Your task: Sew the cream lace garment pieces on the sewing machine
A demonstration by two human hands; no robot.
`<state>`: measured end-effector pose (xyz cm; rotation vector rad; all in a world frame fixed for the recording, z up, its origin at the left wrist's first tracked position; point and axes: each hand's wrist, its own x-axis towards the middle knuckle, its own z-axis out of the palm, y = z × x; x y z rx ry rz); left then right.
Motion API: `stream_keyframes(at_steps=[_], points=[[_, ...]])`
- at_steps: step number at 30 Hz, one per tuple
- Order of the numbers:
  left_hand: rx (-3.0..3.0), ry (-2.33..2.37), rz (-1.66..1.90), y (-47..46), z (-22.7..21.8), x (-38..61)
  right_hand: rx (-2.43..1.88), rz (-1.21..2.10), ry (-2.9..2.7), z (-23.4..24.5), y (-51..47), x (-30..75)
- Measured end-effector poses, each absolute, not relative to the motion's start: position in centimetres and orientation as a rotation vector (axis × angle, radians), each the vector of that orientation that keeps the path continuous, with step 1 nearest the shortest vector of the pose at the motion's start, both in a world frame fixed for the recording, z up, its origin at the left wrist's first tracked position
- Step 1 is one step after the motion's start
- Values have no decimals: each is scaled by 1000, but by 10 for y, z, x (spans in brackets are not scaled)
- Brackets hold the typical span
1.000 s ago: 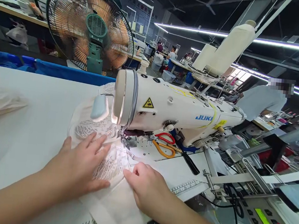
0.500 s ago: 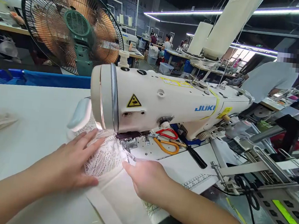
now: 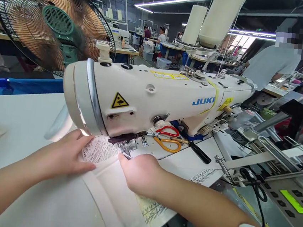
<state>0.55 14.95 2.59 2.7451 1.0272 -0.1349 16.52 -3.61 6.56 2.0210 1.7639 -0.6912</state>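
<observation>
A white lace fabric piece (image 3: 100, 152) lies on the white table (image 3: 19, 122) under the head of a cream JUKI sewing machine (image 3: 153, 99), at its presser foot (image 3: 123, 147). My left hand (image 3: 65, 154) lies flat on the lace's left side, fingers stretched toward the needle. My right hand (image 3: 139, 172) rests on the plain cream fabric (image 3: 116, 196) just right of the foot, fingers curled, fingertips pressing the cloth near the needle.
Red-handled and orange-handled scissors (image 3: 168, 139) lie on the machine bed beside a black-handled tool (image 3: 198, 153). A large fan (image 3: 53, 22) stands behind. Two thread cones (image 3: 211, 17) rise at the back. A control panel (image 3: 290, 203) sits right. A person in white (image 3: 271, 64) works beyond.
The view has moved closer and lower toward the machine head. Both hands have slid forward with the fabric toward the presser foot; less lace shows in front of the machine.
</observation>
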Motion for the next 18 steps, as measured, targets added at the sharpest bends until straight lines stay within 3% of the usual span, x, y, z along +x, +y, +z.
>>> stream_keyframes(at_steps=[18], points=[[2873,859,139,147,24,12,2122,-659,2105,41,-89,192]])
